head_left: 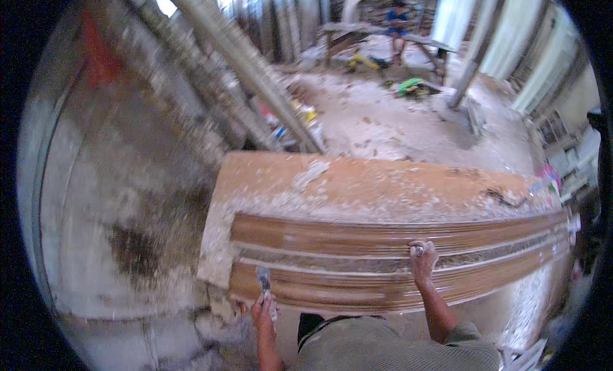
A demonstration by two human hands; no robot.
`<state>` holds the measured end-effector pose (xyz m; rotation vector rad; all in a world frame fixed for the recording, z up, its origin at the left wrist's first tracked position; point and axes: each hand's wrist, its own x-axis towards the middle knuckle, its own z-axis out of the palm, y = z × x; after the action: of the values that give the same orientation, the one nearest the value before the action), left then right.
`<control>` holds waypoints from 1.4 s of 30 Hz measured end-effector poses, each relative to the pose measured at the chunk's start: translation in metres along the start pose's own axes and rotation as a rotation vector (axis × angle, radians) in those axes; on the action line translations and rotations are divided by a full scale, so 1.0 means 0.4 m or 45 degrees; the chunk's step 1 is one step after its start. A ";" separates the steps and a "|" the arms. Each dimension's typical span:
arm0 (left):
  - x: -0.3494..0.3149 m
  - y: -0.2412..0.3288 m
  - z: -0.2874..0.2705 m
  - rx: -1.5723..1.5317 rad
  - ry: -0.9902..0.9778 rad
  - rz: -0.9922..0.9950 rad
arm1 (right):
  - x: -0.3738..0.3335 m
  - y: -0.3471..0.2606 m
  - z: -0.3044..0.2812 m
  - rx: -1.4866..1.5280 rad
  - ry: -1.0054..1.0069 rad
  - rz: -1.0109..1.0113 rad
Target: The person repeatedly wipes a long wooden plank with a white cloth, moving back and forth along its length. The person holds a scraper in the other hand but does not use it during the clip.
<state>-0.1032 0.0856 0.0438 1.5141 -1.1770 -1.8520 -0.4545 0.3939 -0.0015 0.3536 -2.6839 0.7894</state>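
Two long brown ribbed strips, a far one (319, 235) and a near one (332, 288), lie side by side across a worktable (383, 182) smeared with white. Between them runs a greyish, white-edged gap (332, 264). My left hand (263, 309) is closed round the handle of a putty knife (263, 278), its blade pointing away from me over the near strip's left end. My right hand (423, 264), coated in white, makes a fist over the gap, right of the middle. A small round end of something shows in that fist; the rest is hidden by the fingers.
A slanted wooden post (242, 64) rises beyond the table's left part. A stained concrete surface (115, 230) lies to the left. Farther off, a person (397, 26) in blue sits on a bench (364, 28). A green item (412, 86) lies on the whitish floor.
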 end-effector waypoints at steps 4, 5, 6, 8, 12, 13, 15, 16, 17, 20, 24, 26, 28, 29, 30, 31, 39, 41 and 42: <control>0.058 -0.039 -0.124 -0.116 0.137 -0.043 | -0.091 -0.364 0.130 0.675 -0.435 0.032; 0.075 -0.047 -0.157 -0.168 0.124 -0.094 | -0.115 -0.445 0.174 0.838 -0.501 0.005; 0.085 -0.056 -0.190 -0.190 0.129 -0.042 | -0.137 -0.521 0.223 0.969 -0.589 0.010; 0.121 -0.060 -0.245 -0.207 0.135 -0.003 | -0.165 -0.666 0.324 0.932 -0.689 -0.258; 0.192 -0.045 -0.336 -0.264 0.250 -0.020 | -0.225 -0.963 0.497 1.010 -0.767 -0.555; 0.219 -0.033 -0.362 -0.250 0.246 -0.021 | -0.238 -1.030 0.527 1.091 -0.931 -0.504; 0.279 -0.005 -0.397 -0.231 0.265 -0.002 | -0.268 -1.136 0.572 1.179 -1.119 -0.429; 0.298 0.009 -0.407 -0.227 0.289 0.013 | -0.280 -1.179 0.592 1.209 -1.172 -0.374; 0.328 0.019 -0.406 -0.222 0.298 0.029 | -0.288 -1.199 0.609 1.235 -1.210 -0.316; 0.382 0.077 -0.393 -0.226 0.235 0.049 | -0.268 -1.150 0.598 0.767 -1.122 -0.531; 0.377 0.129 -0.306 -0.220 0.163 0.098 | -0.202 -0.881 0.445 0.969 -0.778 -0.560; 0.353 0.136 -0.245 -0.234 0.019 0.144 | -0.175 -0.723 0.331 0.976 -0.772 -0.363; 0.324 0.129 -0.181 -0.093 -0.053 0.099 | -0.145 -0.563 0.217 0.763 -0.593 -0.274; 0.310 0.120 -0.148 -0.032 -0.122 0.141 | -0.131 -0.482 0.162 0.731 -0.543 -0.102; 0.292 0.105 -0.108 -0.022 -0.149 0.099 | -0.117 -0.399 0.109 0.658 -0.461 0.021; 0.274 0.084 -0.066 -0.002 -0.184 0.062 | -0.095 -0.315 0.067 0.673 -0.366 0.116; -0.027 -0.106 0.348 0.117 -0.246 0.071 | 0.091 0.368 -0.237 0.013 0.285 0.111; -0.130 -0.139 0.469 0.188 -0.302 0.083 | 0.151 0.548 -0.316 0.131 0.159 0.305; -0.191 -0.164 0.530 0.204 -0.346 0.089 | 0.178 0.628 -0.343 0.125 0.297 0.321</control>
<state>-0.2726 0.2480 0.0352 1.3111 -1.5151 -2.0027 -0.5688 0.6656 0.0137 -0.0560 -2.5032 0.9709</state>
